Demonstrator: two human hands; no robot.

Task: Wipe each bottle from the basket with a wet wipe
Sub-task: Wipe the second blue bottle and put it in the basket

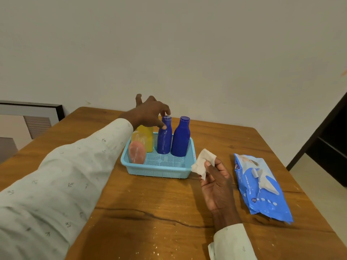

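A light-blue plastic basket [159,172] stands on the wooden table. Two dark-blue bottles stand upright in it, one on the left [164,139] and one on the right [181,137]. A yellow bottle [147,136] stands at the back left, and a pink bottle [137,152] leans at the front left. My left hand [150,113] hovers over the left blue bottle with fingers spread, the thumb touching its neck. Just right of the basket, my right hand [217,184] pinches a crumpled white wet wipe [203,163].
A blue pack of baby wet wipes [261,186] lies on the table [150,212] to the right of my right hand. A plain wall rises right behind the table. A dark frame [37,107] is at the left, and dark furniture [330,139] at the right.
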